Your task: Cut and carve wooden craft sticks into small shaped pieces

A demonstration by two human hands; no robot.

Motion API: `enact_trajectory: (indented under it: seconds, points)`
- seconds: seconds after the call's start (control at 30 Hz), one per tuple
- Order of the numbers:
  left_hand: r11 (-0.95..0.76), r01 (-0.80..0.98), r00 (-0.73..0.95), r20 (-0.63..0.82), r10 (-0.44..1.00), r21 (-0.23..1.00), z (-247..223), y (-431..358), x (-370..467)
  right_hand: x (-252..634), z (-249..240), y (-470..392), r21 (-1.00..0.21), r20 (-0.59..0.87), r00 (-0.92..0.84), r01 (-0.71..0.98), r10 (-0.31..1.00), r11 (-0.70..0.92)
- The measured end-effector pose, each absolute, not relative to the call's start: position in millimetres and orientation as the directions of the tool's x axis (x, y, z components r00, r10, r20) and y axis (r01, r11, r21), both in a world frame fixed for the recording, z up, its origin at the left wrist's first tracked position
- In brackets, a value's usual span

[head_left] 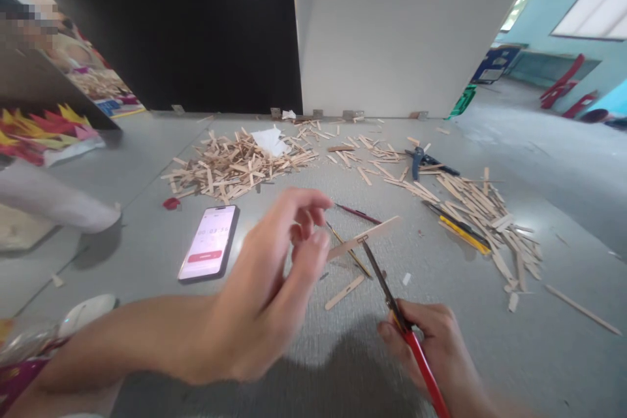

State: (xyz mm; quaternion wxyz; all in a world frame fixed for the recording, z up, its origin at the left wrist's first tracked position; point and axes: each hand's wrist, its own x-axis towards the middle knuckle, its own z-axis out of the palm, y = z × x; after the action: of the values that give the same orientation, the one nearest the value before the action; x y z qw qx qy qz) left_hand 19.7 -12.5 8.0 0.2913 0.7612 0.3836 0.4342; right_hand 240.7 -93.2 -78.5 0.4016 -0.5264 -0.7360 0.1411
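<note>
My left hand point(274, 287) is closed, thumb and curled fingers close together, with one end of a flat wooden craft stick point(385, 227) hidden behind the thumb. A small dark rectangular outline marks the stick near its middle. Wrapped round a red handle, my right hand point(441, 346) grips what looks like long-nose pliers point(379, 273), whose narrow dark tip meets the stick at that mark. Below the stick lie another craft stick point(345, 292), which has a slot in it, and a thin yellow-and-dark pencil point(360, 261). A dark red pen-like tool point(357, 213) rests just beyond.
A phone point(208, 243) with a running timer lies left of my hand. Behind is a heap of wooden sticks point(230, 166) with white paper point(270, 142). To the right are a yellow cutter knife point(463, 234), dark blue pliers point(417, 162) and scattered sticks. Upright boards point(382, 32) stand at the back.
</note>
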Motion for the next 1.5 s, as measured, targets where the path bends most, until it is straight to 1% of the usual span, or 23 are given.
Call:
enact_trajectory:
  seconds: [0.07,0.13,0.17,0.2,0.23,0.33,0.4,0.53,0.67,0.83,0.93,1.03,1.1,1.27,1.5]
  points:
    - [-0.436,0.363,0.512,0.215,0.832,0.823,13.6,-6.2,18.3,240.4,-78.3,-93.0,-0.634,0.446,-0.127,0.653,0.886,0.413]
    - [-0.339,0.395,0.610,0.032,0.792,0.854,15.4,-0.5,19.3,240.1,-78.1,-92.6,-0.651,0.436,-0.131,0.638,0.891,0.412]
    - [-0.297,0.401,0.634,-0.028,0.773,0.867,15.4,1.6,20.1,240.1,-77.9,-92.3,-0.659,0.429,-0.134,0.630,0.893,0.411]
    - [-0.267,0.397,0.643,-0.058,0.764,0.878,15.1,3.1,20.8,240.0,-77.7,-92.1,-0.668,0.421,-0.140,0.621,0.896,0.410]
    - [-0.246,0.385,0.639,-0.065,0.766,0.890,15.1,4.1,21.1,240.0,-77.5,-91.9,-0.674,0.416,-0.143,0.615,0.898,0.410]
    - [-0.226,0.325,0.598,-0.015,0.801,0.918,17.9,4.7,19.8,241.1,-76.5,-91.7,-0.683,0.406,-0.137,0.611,0.903,0.400]
    - [-0.222,0.310,0.594,-0.006,0.805,0.925,20.8,4.3,18.0,242.6,-75.3,-92.5,-0.696,0.369,-0.137,0.615,0.919,0.371]
    - [-0.206,0.311,0.634,-0.041,0.772,0.928,21.3,3.3,16.8,246.1,-73.9,-96.3,-0.728,0.274,-0.132,0.618,0.953,0.295]
    - [-0.189,0.285,0.670,-0.054,0.740,0.940,17.0,2.9,18.2,248.2,-78.5,-99.1,-0.749,0.238,-0.157,0.599,0.958,0.284]
    - [-0.205,0.294,0.673,-0.050,0.738,0.933,16.1,2.2,19.3,247.1,-83.1,-97.8,-0.774,0.262,-0.166,0.552,0.951,0.310]
    - [-0.220,0.290,0.647,-0.022,0.762,0.931,15.9,2.2,20.1,245.8,-81.2,-97.5,-0.788,0.252,-0.177,0.534,0.951,0.308]
    - [-0.226,0.254,0.617,0.022,0.787,0.940,14.3,4.0,21.3,245.0,-79.4,-97.4,-0.815,0.250,-0.184,0.491,0.951,0.309]
    - [-0.205,0.218,0.633,0.021,0.774,0.954,12.9,6.4,22.2,245.0,-79.6,-97.2,-0.828,0.241,-0.181,0.474,0.953,0.299]
    - [-0.172,0.158,0.651,0.028,0.758,0.972,11.6,14.5,24.9,246.1,-82.0,-96.7,-0.822,0.206,-0.182,0.502,0.962,0.270]
    - [-0.141,0.238,0.704,-0.071,0.706,0.961,13.7,23.2,27.5,247.3,-83.7,-98.5,-0.812,0.147,-0.178,0.540,0.973,0.222]
